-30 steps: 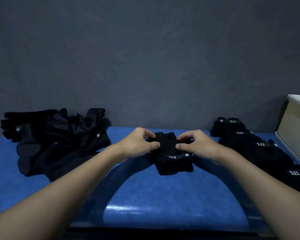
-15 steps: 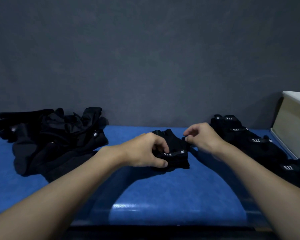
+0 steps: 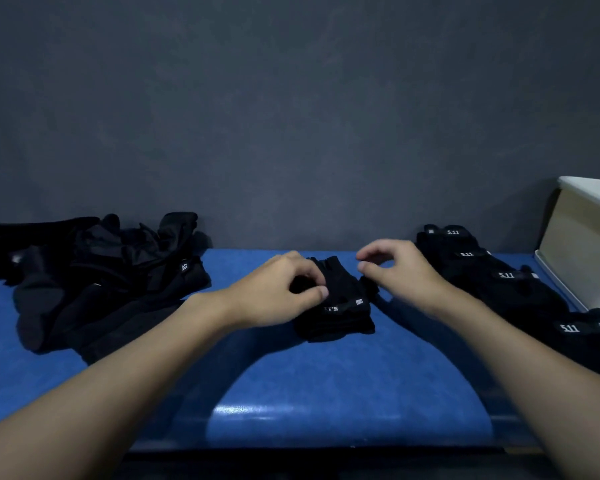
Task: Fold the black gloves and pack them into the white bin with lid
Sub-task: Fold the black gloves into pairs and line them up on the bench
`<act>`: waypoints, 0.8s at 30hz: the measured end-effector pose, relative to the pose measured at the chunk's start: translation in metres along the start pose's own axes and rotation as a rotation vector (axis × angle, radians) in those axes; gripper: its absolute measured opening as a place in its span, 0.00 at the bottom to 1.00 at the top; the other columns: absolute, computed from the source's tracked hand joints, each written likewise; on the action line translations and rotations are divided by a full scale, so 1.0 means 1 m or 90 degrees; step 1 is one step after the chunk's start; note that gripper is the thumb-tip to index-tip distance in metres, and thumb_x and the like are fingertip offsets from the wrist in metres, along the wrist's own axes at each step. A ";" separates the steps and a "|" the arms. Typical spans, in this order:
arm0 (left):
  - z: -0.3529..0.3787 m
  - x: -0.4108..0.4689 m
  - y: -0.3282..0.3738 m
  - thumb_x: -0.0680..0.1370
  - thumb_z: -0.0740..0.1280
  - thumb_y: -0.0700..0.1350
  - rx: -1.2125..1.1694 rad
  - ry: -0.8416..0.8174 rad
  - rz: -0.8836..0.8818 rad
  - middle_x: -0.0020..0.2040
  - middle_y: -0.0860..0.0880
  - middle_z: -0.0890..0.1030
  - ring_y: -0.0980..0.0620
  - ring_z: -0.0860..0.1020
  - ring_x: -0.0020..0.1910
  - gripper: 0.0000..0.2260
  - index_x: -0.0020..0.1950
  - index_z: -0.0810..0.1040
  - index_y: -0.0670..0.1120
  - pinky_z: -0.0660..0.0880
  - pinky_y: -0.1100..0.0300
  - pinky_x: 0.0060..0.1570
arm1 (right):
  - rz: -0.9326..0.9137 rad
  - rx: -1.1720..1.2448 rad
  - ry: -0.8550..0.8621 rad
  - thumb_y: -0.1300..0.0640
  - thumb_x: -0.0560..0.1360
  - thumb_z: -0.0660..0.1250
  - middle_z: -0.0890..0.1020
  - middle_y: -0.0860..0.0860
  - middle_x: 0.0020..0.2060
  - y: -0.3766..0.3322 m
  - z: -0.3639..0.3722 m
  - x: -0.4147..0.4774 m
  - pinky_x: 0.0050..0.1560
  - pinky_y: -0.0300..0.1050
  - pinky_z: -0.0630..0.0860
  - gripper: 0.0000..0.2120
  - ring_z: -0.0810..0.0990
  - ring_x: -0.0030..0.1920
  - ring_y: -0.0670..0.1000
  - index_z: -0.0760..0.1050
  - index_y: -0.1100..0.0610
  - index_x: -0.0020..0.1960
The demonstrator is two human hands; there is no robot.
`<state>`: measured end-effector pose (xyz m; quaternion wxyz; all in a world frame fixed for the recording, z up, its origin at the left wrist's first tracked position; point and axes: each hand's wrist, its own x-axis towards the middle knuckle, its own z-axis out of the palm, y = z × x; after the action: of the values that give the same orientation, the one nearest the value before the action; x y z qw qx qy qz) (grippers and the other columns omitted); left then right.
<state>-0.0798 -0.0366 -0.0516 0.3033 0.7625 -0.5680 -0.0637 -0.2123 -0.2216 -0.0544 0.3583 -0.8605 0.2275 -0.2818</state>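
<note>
Glove (image 3: 336,306), black, folded, on bench (image 3: 326,393): my left hand (image 3: 278,292) pinches it; right hand (image 3: 399,271) loosely curled, empty. Risk: fold springs open once released.

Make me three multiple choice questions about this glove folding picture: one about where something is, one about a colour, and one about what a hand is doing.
1. Where does the white bin stand?
A. At the far left edge
B. In the centre, between the arms
C. At the far right edge

2. What colour is the table surface?
A. Red
B. Blue
C. Green

3. What is the left hand doing?
A. Pinching the middle glove
B. Lying flat on the surface
C. Reaching into the bin

Answers:
1 C: the bin's pale wall shows only at the right edge of the view.
2 B: the surface under the gloves is blue.
3 A: its thumb and curled fingers close on the glove's fabric.
</note>
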 end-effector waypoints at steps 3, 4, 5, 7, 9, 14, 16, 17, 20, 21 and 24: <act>0.004 0.001 -0.011 0.79 0.66 0.56 0.089 -0.034 -0.013 0.69 0.56 0.71 0.55 0.68 0.69 0.17 0.67 0.76 0.53 0.66 0.53 0.69 | -0.019 -0.036 -0.130 0.52 0.73 0.74 0.83 0.46 0.50 -0.004 -0.002 -0.007 0.57 0.43 0.76 0.07 0.80 0.55 0.47 0.83 0.50 0.50; 0.005 0.000 -0.012 0.78 0.65 0.58 0.128 -0.066 -0.031 0.73 0.56 0.68 0.55 0.65 0.73 0.21 0.70 0.73 0.54 0.62 0.50 0.73 | -0.020 -0.066 -0.172 0.52 0.73 0.74 0.82 0.46 0.52 -0.001 -0.002 -0.008 0.60 0.41 0.75 0.09 0.79 0.57 0.45 0.82 0.50 0.52; 0.006 -0.001 -0.013 0.78 0.65 0.61 0.158 -0.094 -0.047 0.76 0.56 0.64 0.55 0.61 0.76 0.23 0.72 0.71 0.56 0.59 0.49 0.75 | -0.020 -0.093 -0.199 0.51 0.73 0.74 0.82 0.46 0.54 0.003 -0.001 -0.008 0.63 0.42 0.73 0.10 0.79 0.58 0.45 0.82 0.50 0.54; 0.006 -0.003 -0.013 0.77 0.63 0.64 0.182 -0.125 -0.064 0.78 0.55 0.61 0.56 0.56 0.78 0.25 0.73 0.69 0.58 0.54 0.47 0.76 | -0.024 -0.125 -0.225 0.50 0.74 0.72 0.80 0.45 0.60 0.009 0.001 -0.010 0.68 0.43 0.69 0.12 0.76 0.62 0.43 0.81 0.49 0.57; 0.007 -0.004 -0.012 0.77 0.62 0.65 0.198 -0.134 -0.071 0.79 0.56 0.60 0.56 0.55 0.78 0.26 0.74 0.68 0.59 0.53 0.48 0.75 | -0.032 -0.145 -0.252 0.50 0.77 0.69 0.76 0.43 0.66 0.011 0.003 -0.011 0.72 0.41 0.64 0.14 0.72 0.67 0.42 0.79 0.50 0.62; 0.006 -0.006 -0.007 0.77 0.60 0.66 0.224 -0.160 -0.087 0.79 0.56 0.57 0.55 0.54 0.78 0.26 0.74 0.66 0.60 0.52 0.47 0.75 | -0.067 -0.148 -0.250 0.51 0.77 0.69 0.73 0.43 0.69 0.010 0.003 -0.013 0.73 0.44 0.63 0.14 0.69 0.70 0.42 0.79 0.50 0.63; 0.005 -0.007 -0.006 0.77 0.61 0.66 0.223 -0.166 -0.088 0.79 0.57 0.57 0.55 0.55 0.78 0.26 0.74 0.65 0.60 0.52 0.47 0.75 | -0.094 -0.114 -0.220 0.54 0.76 0.71 0.76 0.41 0.65 0.001 -0.002 -0.014 0.69 0.37 0.65 0.12 0.72 0.66 0.39 0.81 0.49 0.59; 0.005 -0.007 -0.006 0.77 0.61 0.66 0.223 -0.168 -0.086 0.79 0.57 0.57 0.55 0.55 0.78 0.26 0.74 0.65 0.60 0.52 0.47 0.75 | -0.100 -0.097 -0.218 0.54 0.75 0.71 0.78 0.40 0.62 -0.006 -0.007 -0.016 0.64 0.33 0.66 0.11 0.74 0.64 0.37 0.82 0.47 0.57; 0.005 -0.006 -0.006 0.77 0.61 0.66 0.222 -0.164 -0.081 0.79 0.57 0.58 0.56 0.56 0.77 0.27 0.74 0.65 0.59 0.53 0.49 0.74 | -0.068 -0.073 -0.289 0.50 0.71 0.75 0.83 0.42 0.54 -0.018 -0.017 -0.020 0.57 0.35 0.72 0.11 0.79 0.55 0.39 0.82 0.43 0.53; 0.005 -0.005 -0.006 0.77 0.61 0.66 0.219 -0.161 -0.080 0.79 0.57 0.59 0.56 0.57 0.77 0.28 0.74 0.66 0.59 0.54 0.49 0.74 | -0.052 -0.082 -0.327 0.50 0.69 0.77 0.83 0.45 0.53 -0.019 -0.019 -0.022 0.56 0.41 0.76 0.13 0.81 0.52 0.43 0.82 0.43 0.52; 0.005 -0.004 -0.010 0.76 0.61 0.68 0.207 -0.154 -0.075 0.78 0.57 0.60 0.56 0.61 0.76 0.28 0.73 0.67 0.59 0.56 0.49 0.73 | -0.024 -0.146 -0.398 0.51 0.65 0.79 0.82 0.51 0.54 -0.017 -0.018 -0.029 0.59 0.52 0.78 0.20 0.82 0.50 0.51 0.79 0.41 0.55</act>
<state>-0.0751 -0.0327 -0.0621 0.1017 0.8200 -0.5576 -0.0797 -0.2421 -0.2025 -0.0403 0.3065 -0.9440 0.1210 0.0166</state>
